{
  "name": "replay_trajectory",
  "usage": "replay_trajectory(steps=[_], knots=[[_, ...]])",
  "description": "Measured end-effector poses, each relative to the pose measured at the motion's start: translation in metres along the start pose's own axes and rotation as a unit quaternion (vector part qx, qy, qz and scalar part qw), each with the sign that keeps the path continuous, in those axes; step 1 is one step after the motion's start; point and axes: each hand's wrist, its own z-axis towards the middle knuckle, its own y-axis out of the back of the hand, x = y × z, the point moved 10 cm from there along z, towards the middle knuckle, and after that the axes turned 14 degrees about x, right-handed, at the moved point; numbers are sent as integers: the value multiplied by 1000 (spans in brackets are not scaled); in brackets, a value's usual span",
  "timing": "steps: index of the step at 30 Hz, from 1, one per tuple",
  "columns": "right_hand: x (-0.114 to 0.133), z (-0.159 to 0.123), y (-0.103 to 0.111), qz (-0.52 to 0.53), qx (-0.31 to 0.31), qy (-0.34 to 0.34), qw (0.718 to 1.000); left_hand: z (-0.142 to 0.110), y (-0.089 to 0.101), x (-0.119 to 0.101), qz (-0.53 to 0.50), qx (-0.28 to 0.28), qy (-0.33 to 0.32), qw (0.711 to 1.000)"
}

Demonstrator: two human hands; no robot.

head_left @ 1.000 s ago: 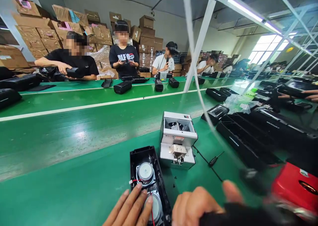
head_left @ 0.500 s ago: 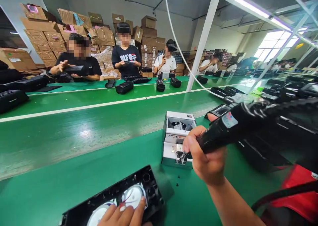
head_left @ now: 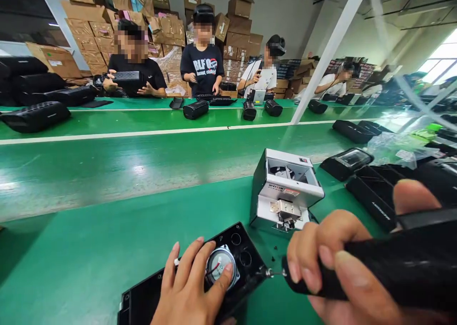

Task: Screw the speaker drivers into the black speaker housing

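My left hand [head_left: 191, 280] lies with fingers spread over a black speaker housing [head_left: 143, 291], thumb on a round speaker driver [head_left: 222, 264] with a red wire. Part of the housing is hidden under this hand. My right hand [head_left: 342, 258] is wrapped round a black electric screwdriver [head_left: 403, 258]. Its bit points left, and the tip is at the housing's right corner; a small screw seems to be at the tip. Behind stands a white and black screw feeder [head_left: 291, 182] with a metal outlet at its front.
Loose dark screws [head_left: 274, 253] lie on the green mat between feeder and housing. At right are black speaker cases [head_left: 371, 192] and clear plastic bags [head_left: 396, 149]. Across the green conveyor [head_left: 143, 163], several people work; a white post [head_left: 328, 54] rises beyond it.
The screwdriver has moved from the feeder's outlet down to the housing's right corner. My left hand has shifted with its fingers wider apart. The view has turned and tilted.
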Motion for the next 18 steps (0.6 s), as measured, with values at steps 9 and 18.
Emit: replay_trajectory(steps=[9,18], knots=[[-48,-22,-25,0,24,-51,998,5,4,1,-7,55,-3,998],[-60,-30,-27,-3,45,-52,998,12,8,4,-20,88,-3,996]])
